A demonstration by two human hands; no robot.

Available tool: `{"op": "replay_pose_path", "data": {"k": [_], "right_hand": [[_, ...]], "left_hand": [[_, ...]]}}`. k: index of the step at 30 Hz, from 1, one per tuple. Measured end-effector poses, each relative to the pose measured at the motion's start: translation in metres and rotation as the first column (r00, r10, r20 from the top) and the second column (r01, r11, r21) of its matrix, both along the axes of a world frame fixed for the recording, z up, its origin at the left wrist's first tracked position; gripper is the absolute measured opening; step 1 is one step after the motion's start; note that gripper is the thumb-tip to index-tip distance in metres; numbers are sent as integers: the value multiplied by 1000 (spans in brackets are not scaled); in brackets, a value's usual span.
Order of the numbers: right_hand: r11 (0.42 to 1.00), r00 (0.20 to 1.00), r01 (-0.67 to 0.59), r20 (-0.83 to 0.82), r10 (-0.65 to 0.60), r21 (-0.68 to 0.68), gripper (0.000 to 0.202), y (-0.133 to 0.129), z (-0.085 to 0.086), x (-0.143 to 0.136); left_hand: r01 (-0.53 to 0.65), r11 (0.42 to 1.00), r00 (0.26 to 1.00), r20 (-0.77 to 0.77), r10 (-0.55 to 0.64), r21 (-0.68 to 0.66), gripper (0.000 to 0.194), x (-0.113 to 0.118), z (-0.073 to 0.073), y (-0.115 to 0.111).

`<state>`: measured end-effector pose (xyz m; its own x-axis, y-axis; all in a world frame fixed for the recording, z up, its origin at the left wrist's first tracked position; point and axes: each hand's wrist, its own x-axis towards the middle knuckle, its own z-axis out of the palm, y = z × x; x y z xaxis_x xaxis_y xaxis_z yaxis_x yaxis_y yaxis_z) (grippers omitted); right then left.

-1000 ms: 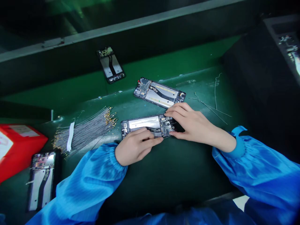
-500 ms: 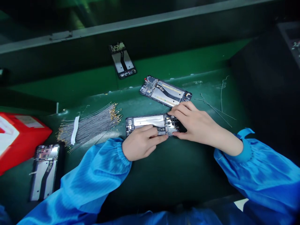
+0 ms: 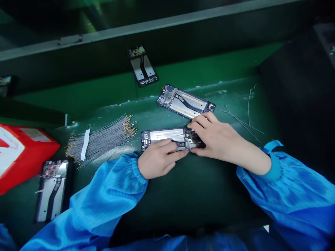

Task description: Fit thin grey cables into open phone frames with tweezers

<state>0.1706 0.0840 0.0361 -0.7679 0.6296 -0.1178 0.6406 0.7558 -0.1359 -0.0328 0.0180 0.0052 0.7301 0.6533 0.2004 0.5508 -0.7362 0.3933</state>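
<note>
An opened phone (image 3: 167,134) lies crosswise on the green bench, its silver battery bay and circuit board facing up. My left hand (image 3: 157,159) rests over its lower edge with curled fingers, the index stretched to the board's near side. Around the phone's right end, the thumb and fingers of my right hand (image 3: 218,137) are closed, hiding that corner. Whether a thin cable lies under my fingertips cannot be made out. Just beyond my right knuckles, a second opened phone (image 3: 187,103) sits at a slant.
A bundle of thin grey cables (image 3: 104,139) with gold ends, banded by a white strip (image 3: 85,144), lies left. Loose cables (image 3: 242,122) lie right. Other opened phones stand behind (image 3: 143,66) and at lower left (image 3: 52,191), near a red box (image 3: 34,153).
The camera view has shifted slightly, so surrounding items appear a little further right. Both hands stay on the same phone in nearly the same pose.
</note>
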Motion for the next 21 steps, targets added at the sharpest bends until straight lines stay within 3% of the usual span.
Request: {"op": "replay_pose_path", "data": {"k": [4,7,15,21], "right_hand": [[999,999,36,31,-37,28,46,-1,1,-3],[998,997,50,54,-52,39,47,-1,1,-6],[995,993,24,113,-35,98,49,0,4,-11],[992,994,-104,30,103,66,45,1,2,-12]], "left_hand": [[-74,991,989,119,87,-110,29,0,1,0],[-63,988,985,152,85,-142,28,1,2,0],[-37,996,993,108,46,-84,26,2,1,1],[-44,996,993,109,51,-72,24,2,-1,1]]}}
